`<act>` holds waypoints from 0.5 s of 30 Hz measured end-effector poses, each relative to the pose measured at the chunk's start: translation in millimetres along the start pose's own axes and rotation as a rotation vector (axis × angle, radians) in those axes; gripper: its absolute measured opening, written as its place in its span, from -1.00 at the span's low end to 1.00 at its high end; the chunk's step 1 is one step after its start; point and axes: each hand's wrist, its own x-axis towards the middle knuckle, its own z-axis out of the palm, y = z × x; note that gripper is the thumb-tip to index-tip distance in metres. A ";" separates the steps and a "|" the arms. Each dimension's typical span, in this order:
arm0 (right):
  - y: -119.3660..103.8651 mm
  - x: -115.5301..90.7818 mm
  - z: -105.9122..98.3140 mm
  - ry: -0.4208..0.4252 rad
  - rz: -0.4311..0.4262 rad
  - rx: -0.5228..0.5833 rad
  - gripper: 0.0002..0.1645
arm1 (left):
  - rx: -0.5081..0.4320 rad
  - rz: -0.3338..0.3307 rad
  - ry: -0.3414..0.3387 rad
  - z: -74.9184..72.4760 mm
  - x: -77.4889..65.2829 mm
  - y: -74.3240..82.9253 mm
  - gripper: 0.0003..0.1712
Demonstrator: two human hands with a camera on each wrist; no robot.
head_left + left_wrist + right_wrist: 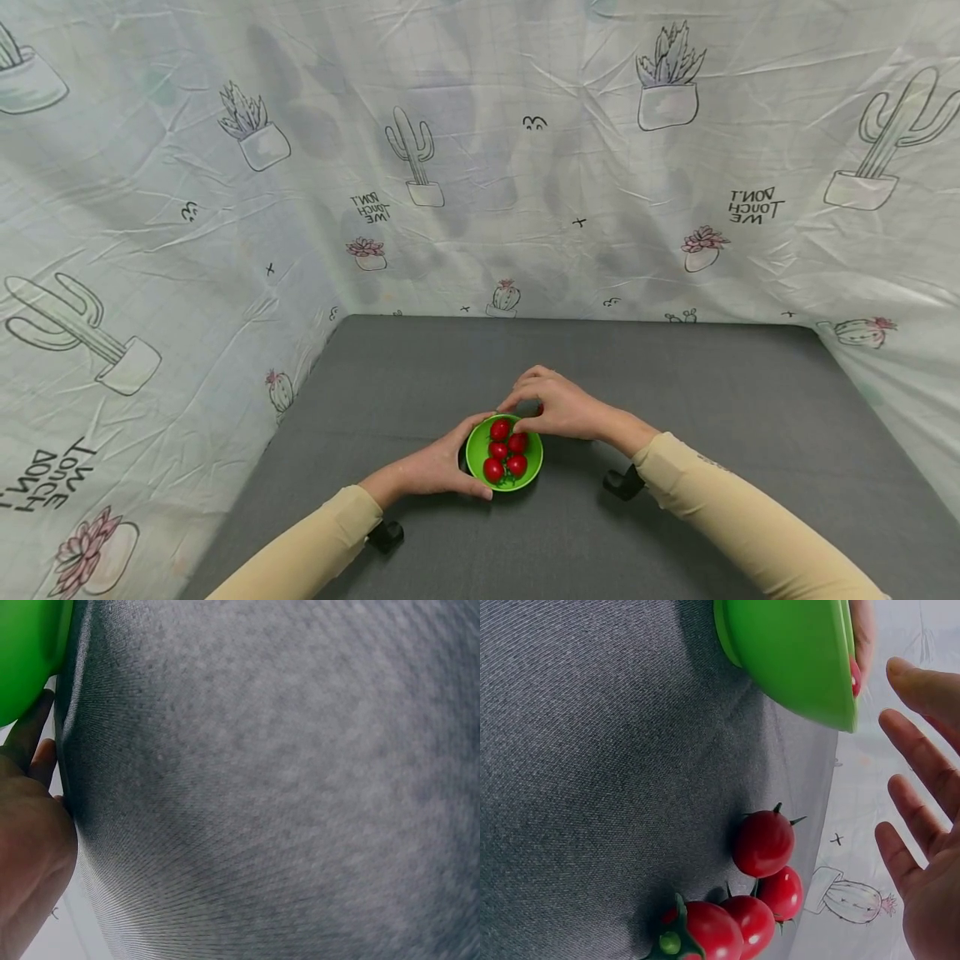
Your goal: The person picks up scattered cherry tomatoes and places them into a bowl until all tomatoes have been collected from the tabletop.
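My left hand (438, 462) grips a green bowl (537, 467) from its left side, thumb at the near rim and fingers at the far one. Several small red tomatoes (498, 451) with bits of green stem lie inside it. Over the bowl's far right rim is my right hand (558, 406), its fingers spread apart in the right wrist view. Beside the bowl, more red tomatoes (763, 844) rest on the table; the hand mostly hides them in the head view. The left wrist view catches just the bowl's side (30, 652) and part of the left hand (34, 840).
A dark grey cloth covers the table (420, 358). Behind it and along its sides hangs a pale sheet (480, 167) printed with potted cacti. Each forearm wears a beige sleeve (315, 537), with a black wrist mount (624, 483) below.
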 end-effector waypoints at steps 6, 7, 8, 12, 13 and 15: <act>-0.1 -1.8 -0.2 0.000 0.002 0.017 -0.67 | -0.006 -0.002 -0.002 -0.4 0.1 0.2 0.17; -0.1 -2.0 -0.3 -0.001 0.004 0.019 -0.67 | -0.005 -0.004 -0.002 -0.4 0.0 0.3 0.17; 0.0 -2.2 -0.3 -0.003 0.004 0.020 -0.67 | -0.003 -0.003 -0.002 -0.4 0.0 0.4 0.18; 1.7 -3.4 -1.3 -0.005 0.003 0.022 -0.66 | 0.001 -0.005 0.001 -0.5 0.1 0.0 0.19; 2.0 -4.3 -2.5 -0.002 0.002 0.019 -0.66 | 0.002 -0.007 0.001 -0.5 0.0 0.3 0.19; 2.4 -6.6 -5.8 0.005 0.005 0.021 -0.66 | 0.005 -0.011 0.004 -0.5 -0.1 0.5 0.19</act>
